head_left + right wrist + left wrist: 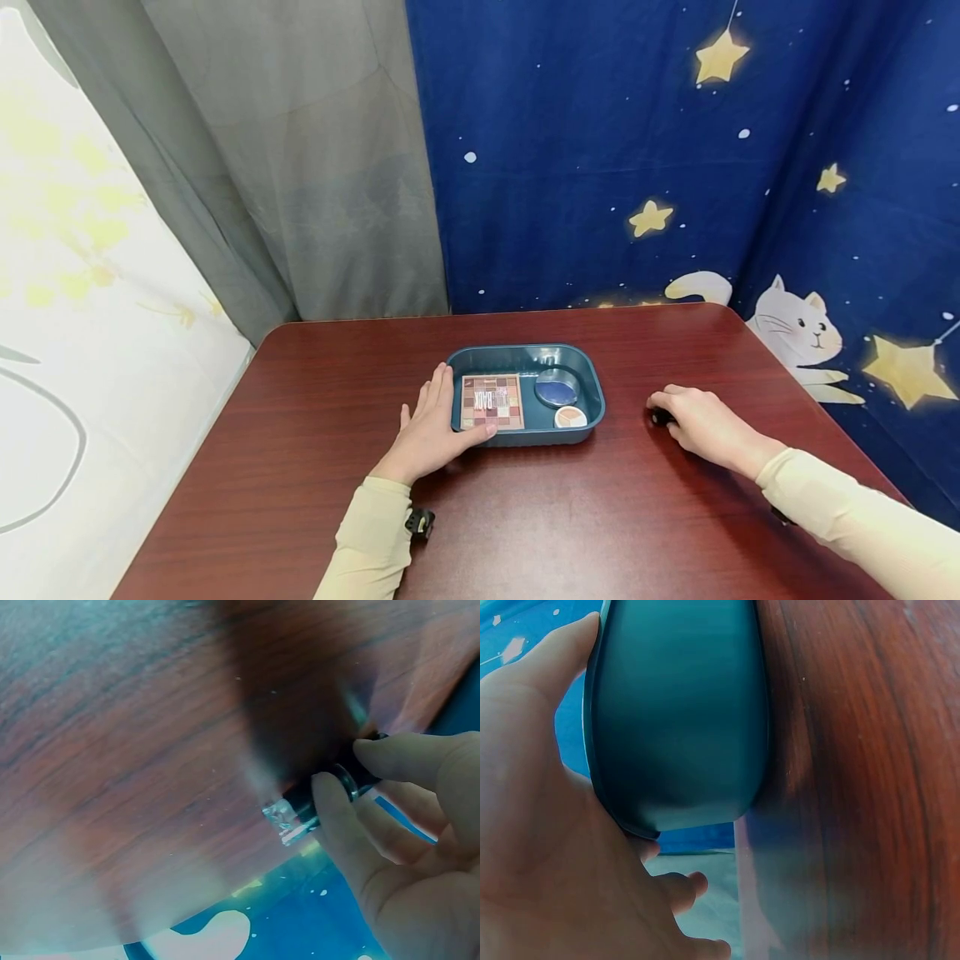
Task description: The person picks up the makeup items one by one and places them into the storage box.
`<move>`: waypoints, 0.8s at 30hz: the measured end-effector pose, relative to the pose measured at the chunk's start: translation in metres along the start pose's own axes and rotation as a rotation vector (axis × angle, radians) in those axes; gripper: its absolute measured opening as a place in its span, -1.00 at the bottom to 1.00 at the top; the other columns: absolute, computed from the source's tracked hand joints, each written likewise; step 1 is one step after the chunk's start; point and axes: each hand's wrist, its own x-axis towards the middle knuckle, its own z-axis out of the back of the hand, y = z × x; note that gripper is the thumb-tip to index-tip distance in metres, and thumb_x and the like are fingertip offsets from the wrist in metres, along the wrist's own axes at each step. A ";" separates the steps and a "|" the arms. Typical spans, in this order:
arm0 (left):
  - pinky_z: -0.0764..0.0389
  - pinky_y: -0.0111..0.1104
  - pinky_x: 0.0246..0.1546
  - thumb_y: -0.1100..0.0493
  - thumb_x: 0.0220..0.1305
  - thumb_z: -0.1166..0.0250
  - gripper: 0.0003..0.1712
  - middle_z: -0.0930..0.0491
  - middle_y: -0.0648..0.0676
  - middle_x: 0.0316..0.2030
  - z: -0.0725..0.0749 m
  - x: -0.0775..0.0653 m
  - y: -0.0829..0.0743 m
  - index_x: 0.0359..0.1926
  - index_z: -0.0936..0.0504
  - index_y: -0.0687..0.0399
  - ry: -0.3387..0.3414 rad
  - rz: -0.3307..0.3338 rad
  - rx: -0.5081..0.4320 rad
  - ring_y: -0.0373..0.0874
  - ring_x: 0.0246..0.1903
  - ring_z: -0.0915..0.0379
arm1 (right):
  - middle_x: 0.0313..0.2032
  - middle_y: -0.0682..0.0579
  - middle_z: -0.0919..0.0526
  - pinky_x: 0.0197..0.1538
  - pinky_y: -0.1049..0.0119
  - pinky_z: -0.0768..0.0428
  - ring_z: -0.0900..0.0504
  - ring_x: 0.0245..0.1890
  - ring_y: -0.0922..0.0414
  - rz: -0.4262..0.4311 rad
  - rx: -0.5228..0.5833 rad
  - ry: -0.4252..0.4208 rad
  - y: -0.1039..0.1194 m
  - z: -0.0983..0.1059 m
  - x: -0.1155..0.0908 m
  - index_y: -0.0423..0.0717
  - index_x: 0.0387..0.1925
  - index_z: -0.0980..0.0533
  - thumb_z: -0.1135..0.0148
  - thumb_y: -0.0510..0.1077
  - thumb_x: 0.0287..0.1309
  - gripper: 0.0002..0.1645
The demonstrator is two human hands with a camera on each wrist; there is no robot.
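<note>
My left hand (431, 425) rests against the left side of a dark teal tray (592, 375), thumb along its front rim and fingers extended past the left end. Inside lie a square makeup palette (491, 402), a round compact with a blue lid (557, 388) and a small round pan of beige shades (570, 417). Off to the right, my right hand (705, 423) pinches a small black tube with a clear end (300, 806) between thumb and fingers, just at the tabletop. Its exact kind cannot be told.
The reddish-brown wooden table (300, 467) carries the tray near its back edge. Behind it hang a grey curtain (322, 167) and a blue curtain with stars (570, 150). A white patterned cloth (97, 333) is on the left.
</note>
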 end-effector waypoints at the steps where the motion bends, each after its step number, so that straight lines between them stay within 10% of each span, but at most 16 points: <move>1: 0.21 0.39 0.33 -0.57 0.05 -0.28 0.43 0.33 -0.01 0.60 0.000 0.000 0.000 0.62 0.25 0.06 0.001 0.001 0.000 0.16 0.54 0.26 | -0.32 0.12 -0.59 -0.24 0.08 -0.67 -0.64 -0.33 0.12 0.000 -0.001 -0.009 -0.001 -0.001 0.000 -0.09 -0.21 -0.64 -0.41 -0.50 -0.14 -0.58; 24: 0.23 0.37 0.35 -0.59 0.05 -0.26 0.44 0.36 -0.03 0.60 0.001 -0.002 -0.001 0.62 0.26 0.05 -0.001 0.003 -0.015 0.20 0.54 0.27 | -0.30 0.14 -0.57 -0.23 0.12 -0.66 -0.62 -0.33 0.17 -0.001 -0.011 -0.001 0.004 0.015 0.016 0.00 -0.21 -0.63 -0.46 -0.41 -0.03 -0.63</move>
